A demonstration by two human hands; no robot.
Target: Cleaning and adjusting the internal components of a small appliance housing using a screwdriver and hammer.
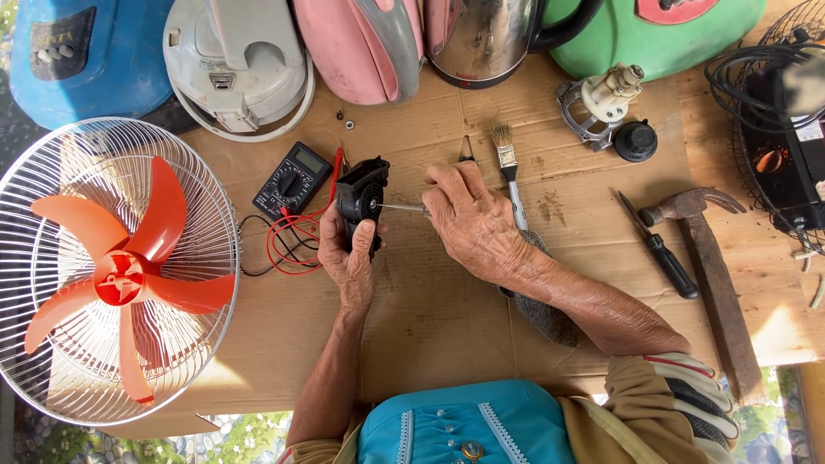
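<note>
Left hand (pixel 348 258) gripping black fan part (pixel 361 196), right hand (pixel 468 219) closed around probably a screwdriver (pixel 402 207)

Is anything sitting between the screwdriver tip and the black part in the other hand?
Nothing visible does. The left hand holds the black motor housing upright off the cardboard, and the right hand points the screwdriver shaft straight at its side. The red multimeter leads lie to the left, behind the housing.

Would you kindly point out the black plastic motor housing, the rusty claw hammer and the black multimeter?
black plastic motor housing (pixel 361 193), head view, upper front face.
rusty claw hammer (pixel 687 204), head view, metal head.
black multimeter (pixel 290 182), head view, dial.
</note>
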